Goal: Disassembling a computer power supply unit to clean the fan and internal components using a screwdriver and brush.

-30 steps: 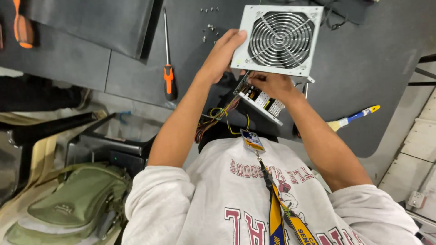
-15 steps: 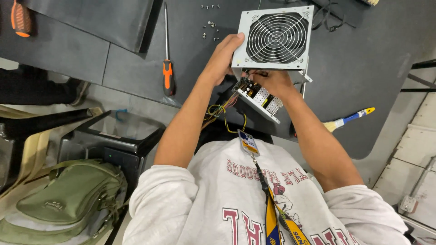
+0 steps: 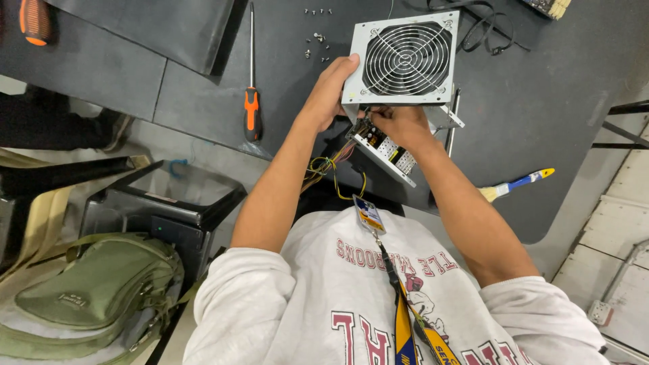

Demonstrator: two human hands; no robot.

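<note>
**Opening a metal power supply, cover already lifted**

Gripping the left edge of the square grey metal cover with its round fan grille (image 3: 404, 59), the left hand (image 3: 331, 94) has its fingers curled over that edge and its thumb beneath, so the cover stands tilted up off the box. Just under the raised cover, the right hand (image 3: 400, 125) is tucked into the gap, fingers bunched narrow on something inside; what they pinch is hidden by the hand itself, and I cannot tell whether it is a wire, a plug or a part of the board. Below both hands sits the open perforated metal case with its circuit board (image 3: 385, 149), held over the near edge of the dark grey tabletop (image 3: 541, 101), and a bundle of yellow, red and black wires (image 3: 331, 169) droops from it toward the person's chest.

Judging by how things lie, the unscrewing appears done: a scatter of small silver screws (image 3: 316, 40) rests on the table just beyond the left hand, and a long screwdriver with an orange and black handle (image 3: 251, 101) lies idle farther left. The cover seems not yet fully free, and the internals remain in the case.

Right of the grip lies a small paintbrush with a blue and yellow handle (image 3: 517, 184). Well to the lower left, off the table, sits an olive green bag (image 3: 88, 297).
</note>
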